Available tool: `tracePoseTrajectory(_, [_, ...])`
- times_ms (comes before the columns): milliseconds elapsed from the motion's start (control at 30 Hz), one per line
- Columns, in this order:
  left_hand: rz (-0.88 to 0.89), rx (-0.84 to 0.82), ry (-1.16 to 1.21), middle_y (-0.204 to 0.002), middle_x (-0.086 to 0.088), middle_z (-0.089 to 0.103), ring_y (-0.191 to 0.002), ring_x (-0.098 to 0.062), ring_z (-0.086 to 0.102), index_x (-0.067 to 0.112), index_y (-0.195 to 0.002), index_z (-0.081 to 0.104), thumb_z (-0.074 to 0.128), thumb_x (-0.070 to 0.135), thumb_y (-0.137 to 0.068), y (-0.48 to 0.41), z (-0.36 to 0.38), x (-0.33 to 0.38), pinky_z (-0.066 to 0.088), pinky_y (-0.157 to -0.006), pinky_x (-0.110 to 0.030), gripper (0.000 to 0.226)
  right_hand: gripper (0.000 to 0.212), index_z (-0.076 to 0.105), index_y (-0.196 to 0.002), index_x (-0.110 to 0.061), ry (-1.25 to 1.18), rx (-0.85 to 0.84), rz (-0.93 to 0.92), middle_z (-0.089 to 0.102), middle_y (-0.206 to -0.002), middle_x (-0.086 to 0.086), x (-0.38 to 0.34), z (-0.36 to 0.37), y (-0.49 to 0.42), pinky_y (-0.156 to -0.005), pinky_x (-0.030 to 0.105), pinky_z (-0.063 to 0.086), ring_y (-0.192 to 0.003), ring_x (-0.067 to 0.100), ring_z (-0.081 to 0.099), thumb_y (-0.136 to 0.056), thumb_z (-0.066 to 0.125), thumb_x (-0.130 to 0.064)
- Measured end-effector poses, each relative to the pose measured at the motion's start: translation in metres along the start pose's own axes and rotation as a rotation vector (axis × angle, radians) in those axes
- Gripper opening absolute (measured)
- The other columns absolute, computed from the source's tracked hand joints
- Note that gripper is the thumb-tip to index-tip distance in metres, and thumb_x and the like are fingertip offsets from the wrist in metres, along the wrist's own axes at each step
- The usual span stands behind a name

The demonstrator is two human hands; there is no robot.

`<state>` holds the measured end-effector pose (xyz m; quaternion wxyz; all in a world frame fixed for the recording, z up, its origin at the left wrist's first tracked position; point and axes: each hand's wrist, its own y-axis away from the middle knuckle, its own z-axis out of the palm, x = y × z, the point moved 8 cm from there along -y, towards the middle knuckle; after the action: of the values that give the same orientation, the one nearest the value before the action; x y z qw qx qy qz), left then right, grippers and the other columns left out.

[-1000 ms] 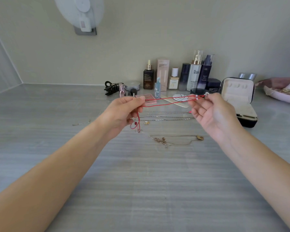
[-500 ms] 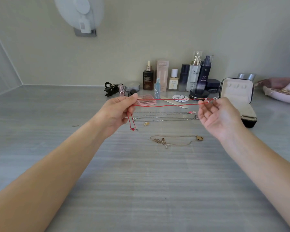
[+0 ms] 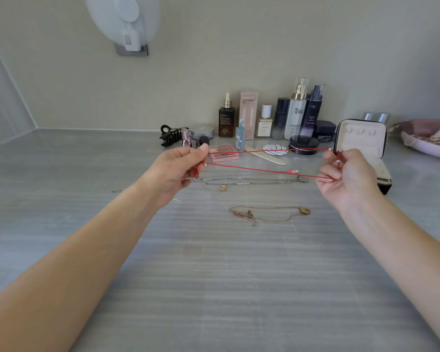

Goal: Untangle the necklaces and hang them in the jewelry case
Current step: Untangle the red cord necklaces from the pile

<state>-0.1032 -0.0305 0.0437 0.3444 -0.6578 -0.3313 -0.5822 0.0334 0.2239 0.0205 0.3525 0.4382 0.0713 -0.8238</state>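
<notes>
1. tension comes first: thin red cord necklace [image 3: 267,151] runs in two strands between the hands, lifted clear of the grey striped table [image 3: 214,275]. left hand [image 3: 181,168] pinches one end between thumb and forefinger. right hand [image 3: 346,174] grips the other end in curled fingers, with small pale beads [image 3: 330,149] at its fingertips.
2. both strands look free of knots, so i judge this one untangled and hanging as the step in hand.
3. open cream-lined jewelry case [image 3: 361,138] stands just beyond the right hand, lid upright; its fittings are too small to tell.
4. a light pull with the strands apart should serve best, the left hand following rightward rather than tugging.
5. carry the cord high over the silver chain necklaces [image 3: 252,180] lying beneath it between the hands, and the gold pendant necklace [image 3: 269,214] nearer the body, or it may snag.
</notes>
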Motion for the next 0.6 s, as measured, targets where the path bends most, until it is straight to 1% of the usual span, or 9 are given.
tracePoseTrajectory(133, [0.038,-0.018,-0.029,-0.051,0.011,0.057,-0.055,-0.006,0.043,0.024,-0.059,0.063,0.058,0.037,-0.085,0.001,0.005,0.004,0.028,-0.060,-0.026,0.029,0.021,0.036,-0.065,-0.016,0.039,-0.019,-0.041,0.067,-0.053,-0.003,-0.005,0.002,0.002,-0.032,0.015,0.016,-0.028,0.008,0.017,-0.085,0.032,-0.011])
tracePoseTrajectory(233, [0.075,-0.055,-0.066,-0.051,0.010,0.058,-0.054,-0.006,0.047,0.024,-0.061,0.062,0.059,0.035,-0.084,0.001,0.014,0.007,0.032,-0.068,-0.030,0.026,0.020,0.043,-0.068,-0.016,0.236,-0.108,-0.058,0.064,-0.048,-0.004,-0.003,0.013,0.007,-0.031,0.015,0.017,-0.026,0.006,0.019,-0.087,0.038,-0.013])
tracePoseTrajectory(267, [0.076,-0.061,-0.066,-0.050,0.010,0.057,-0.052,-0.006,0.046,0.023,-0.062,0.062,0.059,0.033,-0.084,0.002,0.016,0.007,0.033,-0.068,-0.029,0.025,0.021,0.045,-0.067,-0.016,0.332,-0.141,-0.068,0.060,-0.044,-0.005,0.001,0.018,0.010,-0.031,0.014,0.017,-0.026,0.005,0.020,-0.088,0.041,-0.013])
tracePoseTrajectory(333, [0.070,-0.065,-0.020,-0.047,0.010,0.054,-0.049,-0.004,0.044,0.021,-0.065,0.060,0.059,0.029,-0.085,0.003,0.021,0.006,0.036,-0.057,-0.018,0.021,0.024,0.049,-0.064,-0.016,0.497,-0.213,-0.114,0.053,-0.041,-0.005,0.008,0.029,0.017,-0.035,0.015,0.016,-0.027,0.005,0.023,-0.087,0.046,-0.012])
tracePoseTrajectory(400, [0.062,-0.065,0.046,-0.045,0.010,0.052,-0.047,-0.003,0.043,0.018,-0.068,0.059,0.058,0.026,-0.086,0.004,0.024,0.008,0.035,-0.047,-0.012,0.020,0.022,0.053,-0.065,-0.016,0.618,-0.316,-0.163,0.044,-0.042,-0.004,0.013,0.041,0.028,-0.040,0.018,0.016,-0.030,0.006,0.024,-0.087,0.049,-0.012])
tracePoseTrajectory(433, [0.060,-0.065,0.066,-0.045,0.010,0.051,-0.046,-0.002,0.043,0.018,-0.068,0.059,0.057,0.025,-0.086,0.005,0.024,0.009,0.035,-0.045,-0.010,0.020,0.021,0.055,-0.067,-0.015,0.692,-0.396,-0.172,0.040,-0.042,-0.005,0.016,0.047,0.035,-0.041,0.019,0.015,-0.032,0.006,0.024,-0.087,0.050,-0.012])
tracePoseTrajectory(500, [0.062,-0.069,0.082,-0.044,0.010,0.051,-0.045,0.000,0.044,0.019,-0.068,0.059,0.057,0.025,-0.087,0.006,0.026,0.011,0.035,-0.043,-0.009,0.020,0.020,0.061,-0.067,-0.015,0.841,-0.649,-0.120,0.040,-0.041,-0.007,0.030,0.060,0.055,-0.037,0.016,0.018,-0.034,0.005,0.026,-0.085,0.055,-0.011])
tracePoseTrajectory(567, [0.068,-0.085,0.079,-0.045,0.011,0.052,-0.046,0.000,0.045,0.019,-0.066,0.062,0.057,0.025,-0.087,0.008,0.030,0.012,0.036,-0.045,-0.010,0.021,0.013,0.065,-0.065,-0.017,0.994,-0.952,0.001,0.053,-0.045,-0.005,0.052,0.070,0.084,-0.038,0.013,0.030,-0.039,0.004,0.040,-0.077,0.062,-0.013])
tracePoseTrajectory(600, [0.070,-0.097,0.076,-0.046,0.011,0.052,-0.046,-0.001,0.045,0.019,-0.064,0.064,0.057,0.026,-0.086,0.009,0.032,0.012,0.036,-0.046,-0.010,0.024,0.009,0.067,-0.065,-0.018,1.078,-1.073,0.043,0.062,-0.052,-0.004,0.063,0.071,0.097,-0.046,0.013,0.039,-0.046,0.004,0.050,-0.073,0.064,-0.015])
